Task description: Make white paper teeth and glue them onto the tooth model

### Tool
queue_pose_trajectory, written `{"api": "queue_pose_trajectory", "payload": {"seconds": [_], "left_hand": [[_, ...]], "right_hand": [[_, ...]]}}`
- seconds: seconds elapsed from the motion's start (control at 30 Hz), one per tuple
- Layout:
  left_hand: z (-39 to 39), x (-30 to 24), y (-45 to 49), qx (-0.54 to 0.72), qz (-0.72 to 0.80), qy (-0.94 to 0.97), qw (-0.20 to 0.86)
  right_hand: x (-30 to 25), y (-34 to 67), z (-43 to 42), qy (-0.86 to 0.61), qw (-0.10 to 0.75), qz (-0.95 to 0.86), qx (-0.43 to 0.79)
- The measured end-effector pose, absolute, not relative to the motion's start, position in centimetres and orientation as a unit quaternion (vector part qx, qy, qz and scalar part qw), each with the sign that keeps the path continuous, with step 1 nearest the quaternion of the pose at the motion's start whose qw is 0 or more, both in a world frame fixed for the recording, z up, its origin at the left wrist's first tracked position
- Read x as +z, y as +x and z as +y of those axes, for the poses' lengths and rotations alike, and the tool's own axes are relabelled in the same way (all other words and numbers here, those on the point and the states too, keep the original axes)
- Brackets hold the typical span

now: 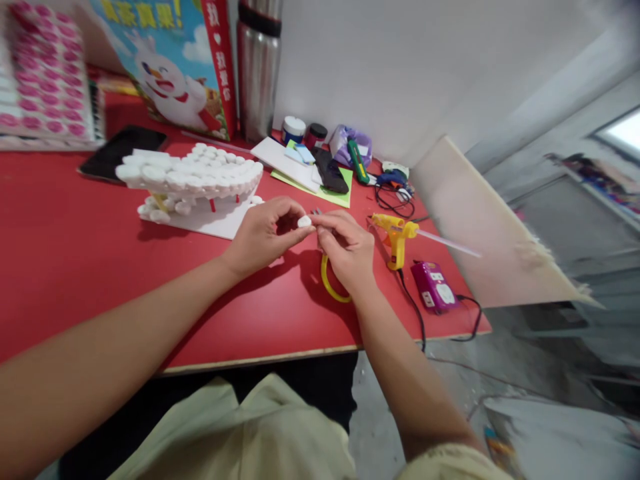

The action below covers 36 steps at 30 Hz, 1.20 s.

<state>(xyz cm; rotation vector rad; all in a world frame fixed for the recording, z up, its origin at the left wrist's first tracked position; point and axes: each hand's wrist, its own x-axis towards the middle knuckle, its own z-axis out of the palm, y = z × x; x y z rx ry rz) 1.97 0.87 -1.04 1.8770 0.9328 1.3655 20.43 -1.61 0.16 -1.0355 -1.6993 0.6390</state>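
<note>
My left hand (263,235) pinches a small white oval piece (305,221) between thumb and fingers over the red table (70,247). My right hand (345,247) meets it from the right, fingers closed on the same piece, and a yellow-handled pair of scissors (327,280) lies partly hidden under that hand. Behind my left hand stands a white model (193,177) covered with many such white pieces, on a white base sheet.
A yellow glue gun (396,237) rests right of my right hand, its cord running to a purple power strip (433,287). A dark phone (123,150), steel flask (259,67), paint jars (304,131), paper sheets, cutter and cables line the back. The table edge is near my lap.
</note>
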Motion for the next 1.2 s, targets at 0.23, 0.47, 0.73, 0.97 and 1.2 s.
{"api": "queue_pose_trajectory", "payload": {"seconds": [0.23,0.47,0.73,0.97,1.2], "left_hand": [[1.1,-1.0,2.0,0.495,0.345,0.759,0.247],[1.1,-1.0,2.1,0.480,0.352,0.759,0.264],[1.4,-1.3,2.4,0.519,0.344,0.564,0.543],[1.7,-1.2,2.6,0.530,0.267,0.425,0.684],[1.6,-1.1,2.6,0.504,0.235,0.420,0.717]], "right_hand": [[0.7,20.2,-1.8,-0.440,0.496,-0.697,0.274],[0.4,20.4,-1.7,-0.456,0.481,-0.704,0.255],[-0.2,20.1,-1.7,-0.457,0.517,-0.642,0.336],[0.1,19.8,-1.4,-0.464,0.538,-0.589,0.386],[-0.3,20.1,-1.3,-0.450,0.545,-0.587,0.395]]}}
